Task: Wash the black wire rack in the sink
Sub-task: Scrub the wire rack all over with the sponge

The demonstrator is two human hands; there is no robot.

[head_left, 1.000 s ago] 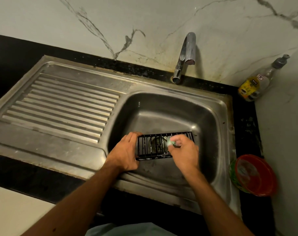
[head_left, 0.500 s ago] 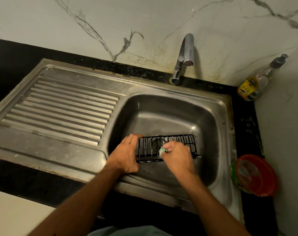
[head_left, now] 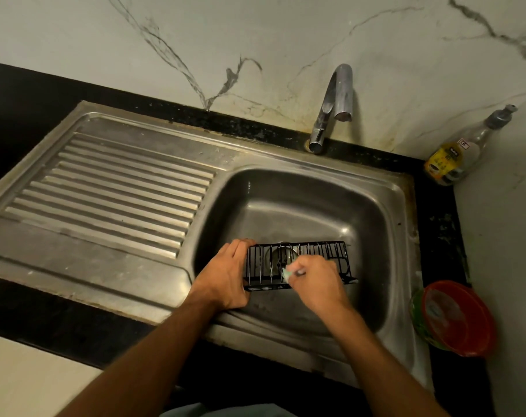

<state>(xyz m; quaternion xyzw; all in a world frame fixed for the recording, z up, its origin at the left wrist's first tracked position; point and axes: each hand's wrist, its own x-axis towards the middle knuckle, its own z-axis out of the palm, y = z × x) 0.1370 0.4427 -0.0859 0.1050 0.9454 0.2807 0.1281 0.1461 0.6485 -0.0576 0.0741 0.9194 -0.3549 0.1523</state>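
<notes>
the black wire rack [head_left: 297, 264] sits in the sink [head_left: 385, 212] basin near its front wall; left hand [head_left: 225, 276] grips its left end, right hand [head_left: 314, 281] pinches a pale scrubber [head_left: 288, 272] against it.

A chrome tap [head_left: 335, 106] rises from the black table [head_left: 45, 100] behind the basin, its spout curving forward. The wall behind is white marble tile [head_left: 255, 40] with dark grey veins, stained yellowish near the tap's base. In the back right corner a clear pump bottle [head_left: 463, 152] with a yellow label leans against the wall, a little yellow liquid at its bottom. Nearer, on the right strip of the table, a round green tub with a red lid [head_left: 454, 319] lies tilted on its side. At the lower left, a pale surface [head_left: 24, 380] borders the table's front edge.
</notes>
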